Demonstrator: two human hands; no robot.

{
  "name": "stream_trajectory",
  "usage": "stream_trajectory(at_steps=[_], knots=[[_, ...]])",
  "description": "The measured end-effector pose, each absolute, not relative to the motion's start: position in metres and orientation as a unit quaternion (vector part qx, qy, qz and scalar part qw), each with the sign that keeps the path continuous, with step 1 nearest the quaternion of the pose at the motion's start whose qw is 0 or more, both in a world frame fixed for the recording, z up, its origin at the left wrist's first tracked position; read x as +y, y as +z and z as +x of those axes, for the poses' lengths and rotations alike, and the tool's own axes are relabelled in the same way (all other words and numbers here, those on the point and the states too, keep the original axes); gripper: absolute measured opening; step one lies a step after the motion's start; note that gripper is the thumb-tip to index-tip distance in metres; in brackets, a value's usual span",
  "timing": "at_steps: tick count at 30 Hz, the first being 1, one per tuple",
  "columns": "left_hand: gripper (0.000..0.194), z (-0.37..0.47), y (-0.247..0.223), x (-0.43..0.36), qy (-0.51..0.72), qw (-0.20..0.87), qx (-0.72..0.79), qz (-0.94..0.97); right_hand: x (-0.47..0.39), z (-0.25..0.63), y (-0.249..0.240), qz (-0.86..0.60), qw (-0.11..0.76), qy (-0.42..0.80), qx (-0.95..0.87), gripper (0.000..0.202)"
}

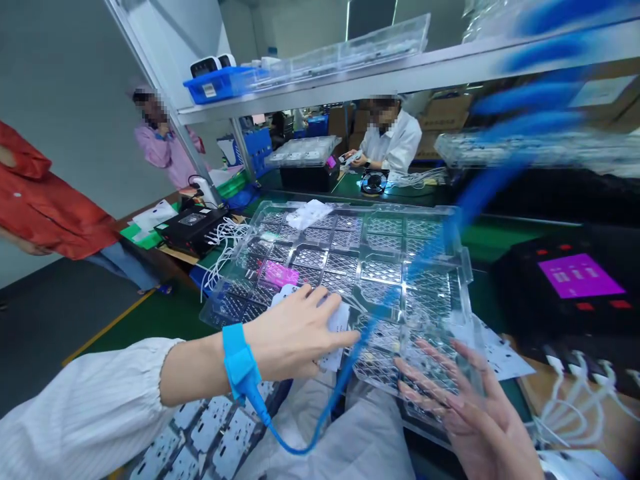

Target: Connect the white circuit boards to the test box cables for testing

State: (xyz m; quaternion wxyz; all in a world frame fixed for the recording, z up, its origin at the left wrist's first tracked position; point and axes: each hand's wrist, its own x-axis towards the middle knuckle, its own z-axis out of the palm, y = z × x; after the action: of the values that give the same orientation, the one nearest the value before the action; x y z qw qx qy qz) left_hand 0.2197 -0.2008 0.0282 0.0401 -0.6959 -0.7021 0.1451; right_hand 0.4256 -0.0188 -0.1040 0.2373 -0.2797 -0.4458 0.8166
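Observation:
My left hand (295, 333), palm down with a blue wrist strap (241, 360), lies over a white flat panel with small dark marks (339, 325) at the front of a clear plastic tray (380, 270). Its fingers and thumb are apart; no grip on the panel shows, and its fingertips are partly hidden. On the right, my right hand (475, 407) is blurred, its fingers spread over the tray's front right corner with nothing visible in them. A pink piece (281, 273) and a crumpled white piece (309, 213) rest on the tray's lattice compartments.
A blue coiled cord (380, 307) crosses the view. Below my left arm, dark compartments hold several white panels (235, 443). A black box with a pink screen (580, 275) and white cables (575, 387) stand at right. A co-worker (395, 143) sits opposite; a shelf (320, 87) runs above.

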Motion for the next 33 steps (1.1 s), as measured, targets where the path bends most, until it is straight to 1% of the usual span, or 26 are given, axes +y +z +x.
stream_trajectory(at_steps=[1,2,6,7,11,14,17,20,23,25,29,30,31,33], knots=[[0.066,0.217,0.029,-0.201,0.15,0.04,-0.702,-0.695,-0.02,0.426,-0.101,-0.282,0.236,0.816,-0.446,0.077],[0.066,0.214,0.029,-0.201,0.154,0.04,-0.705,-0.691,-0.022,0.427,-0.099,-0.282,0.237,0.817,-0.444,0.076],[0.04,0.214,0.023,-0.202,0.165,0.037,-0.725,-0.667,-0.024,0.429,-0.097,-0.277,0.255,0.824,-0.424,0.073],[0.036,0.216,0.021,-0.202,0.167,0.037,-0.729,-0.663,-0.024,0.429,-0.097,-0.276,0.258,0.825,-0.421,0.074],[0.033,0.229,0.011,-0.202,0.164,0.078,-0.732,-0.657,-0.025,0.426,-0.095,-0.266,0.261,0.826,-0.422,0.079],[0.033,0.234,0.006,-0.197,0.174,0.116,-0.724,-0.657,-0.026,0.425,-0.096,-0.26,0.263,0.828,-0.421,0.078],[0.035,0.235,0.003,-0.191,0.185,0.106,-0.725,-0.655,-0.025,0.426,-0.102,-0.255,0.264,0.832,-0.416,0.077],[0.033,0.237,0.005,-0.19,0.192,0.09,-0.729,-0.651,-0.02,0.428,-0.11,-0.235,0.259,0.836,-0.424,0.082],[0.04,0.238,0.015,-0.191,0.198,0.062,-0.727,-0.655,-0.016,0.429,-0.114,-0.229,0.256,0.833,-0.434,0.084],[0.048,0.235,0.025,-0.192,0.205,0.037,-0.726,-0.655,-0.015,0.429,-0.115,-0.232,0.26,0.832,-0.433,0.081],[0.081,0.221,0.041,-0.188,0.209,-0.006,-0.699,-0.684,-0.016,0.426,-0.114,-0.224,0.267,0.839,-0.419,0.08],[0.084,0.218,0.043,-0.187,0.211,-0.017,-0.694,-0.689,-0.017,0.426,-0.113,-0.227,0.266,0.84,-0.416,0.079],[0.083,0.216,0.044,-0.186,0.212,-0.028,-0.692,-0.689,-0.018,0.425,-0.111,-0.235,0.264,0.839,-0.413,0.077],[0.074,0.212,0.046,-0.185,0.204,-0.042,-0.699,-0.684,-0.021,0.425,-0.106,-0.253,0.263,0.838,-0.405,0.074]])
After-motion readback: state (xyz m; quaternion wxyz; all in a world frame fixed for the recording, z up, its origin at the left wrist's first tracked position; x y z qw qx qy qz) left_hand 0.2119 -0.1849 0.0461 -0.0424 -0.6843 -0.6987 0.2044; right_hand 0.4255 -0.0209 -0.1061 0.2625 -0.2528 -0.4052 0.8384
